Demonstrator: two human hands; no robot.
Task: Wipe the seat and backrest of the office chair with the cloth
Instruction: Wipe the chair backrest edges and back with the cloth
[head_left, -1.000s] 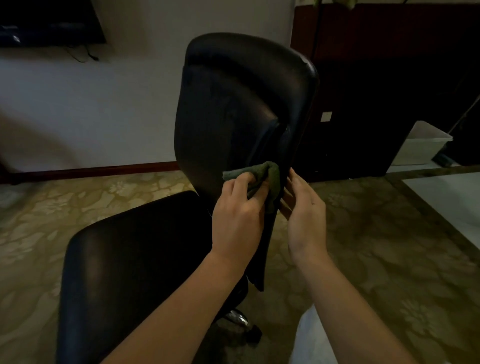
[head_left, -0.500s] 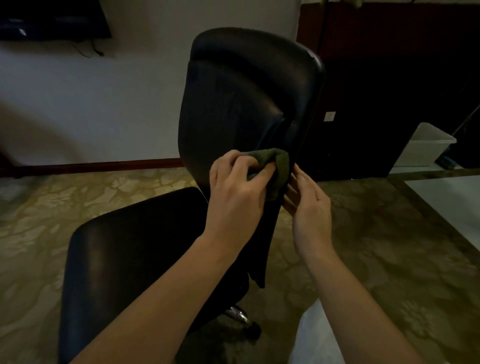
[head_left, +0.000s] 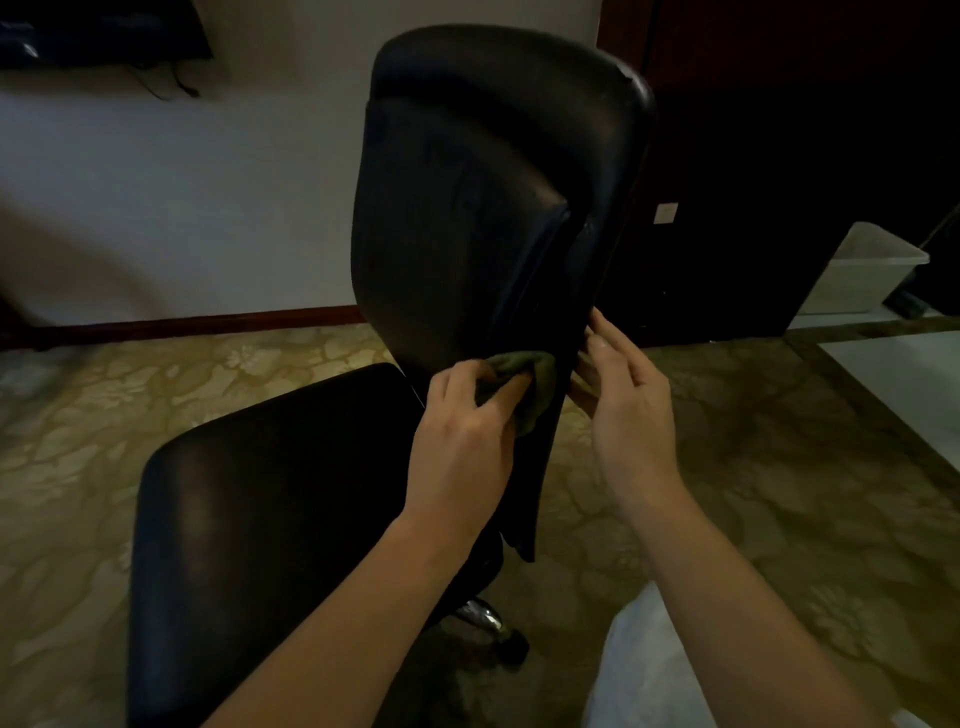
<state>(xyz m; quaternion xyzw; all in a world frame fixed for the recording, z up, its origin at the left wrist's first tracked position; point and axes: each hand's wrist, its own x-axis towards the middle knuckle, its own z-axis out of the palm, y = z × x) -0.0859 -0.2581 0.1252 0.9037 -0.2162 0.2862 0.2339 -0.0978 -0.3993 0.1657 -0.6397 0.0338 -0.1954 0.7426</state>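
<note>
A black office chair stands in front of me, its tall backrest (head_left: 483, 197) turned sideways and its seat (head_left: 270, 509) low on the left. My left hand (head_left: 462, 441) presses a bunched green cloth (head_left: 535, 384) against the lower right edge of the backrest. My right hand (head_left: 623, 410) is on the other side of that edge, fingertips touching the back of the backrest, holding nothing that I can see.
Patterned beige carpet (head_left: 779, 467) surrounds the chair. A white wall with a wooden skirting (head_left: 208, 325) runs behind on the left, a dark cabinet (head_left: 779, 156) on the right. A pale plastic bin (head_left: 867, 275) sits at the far right. The chair's chrome base (head_left: 483, 618) shows below.
My left hand rubbed the cloth up the backrest edge, then back down a little. My right hand stayed against the back of that edge.
</note>
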